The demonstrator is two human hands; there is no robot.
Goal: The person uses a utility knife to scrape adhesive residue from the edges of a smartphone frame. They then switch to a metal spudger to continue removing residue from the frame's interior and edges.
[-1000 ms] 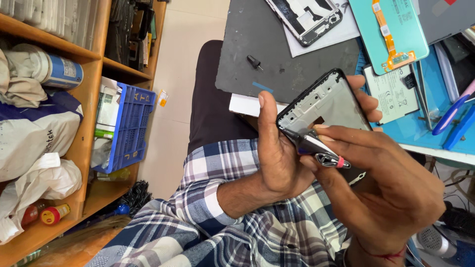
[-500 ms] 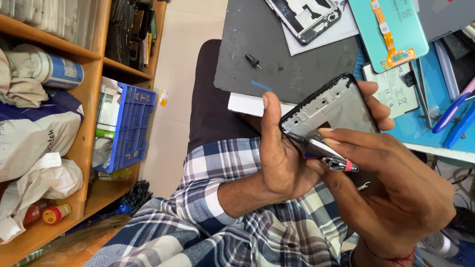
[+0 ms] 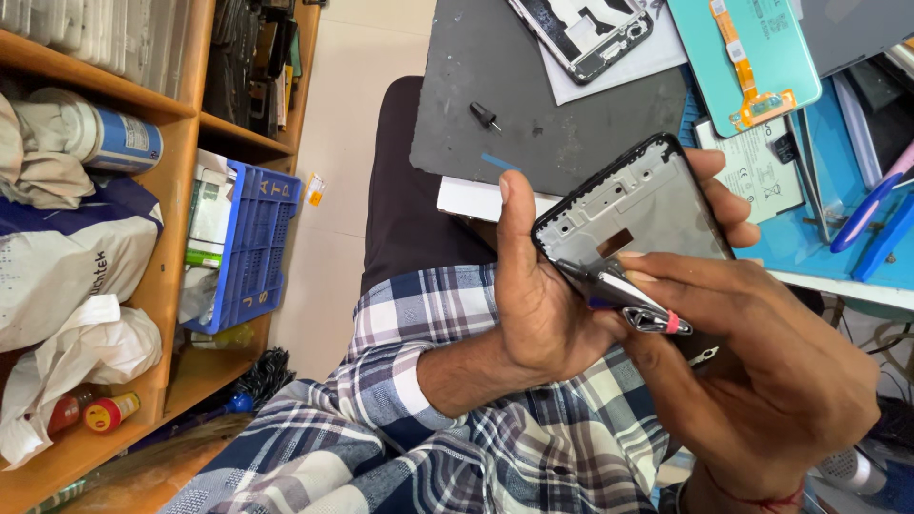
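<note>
My left hand (image 3: 538,295) grips a black phone frame (image 3: 636,205) with a grey inner plate, thumb along its left edge and fingers wrapped behind its right side. My right hand (image 3: 762,371) holds metal tweezers (image 3: 619,290) with a pink band, their tips pressed at the frame's lower left edge. Both hands hover over my lap, in front of a dark grey work mat (image 3: 543,114).
On the mat lie a small black screw-like part (image 3: 486,116) and another opened phone (image 3: 586,33). A teal phone back with an orange flex cable (image 3: 747,52), a battery (image 3: 757,171) and blue tools (image 3: 876,224) sit on the bench. Wooden shelves (image 3: 176,190) with a blue crate (image 3: 252,243) stand left.
The phone frame and both hands have shifted slightly right and down; the tweezers stay at the frame's lower edge.
</note>
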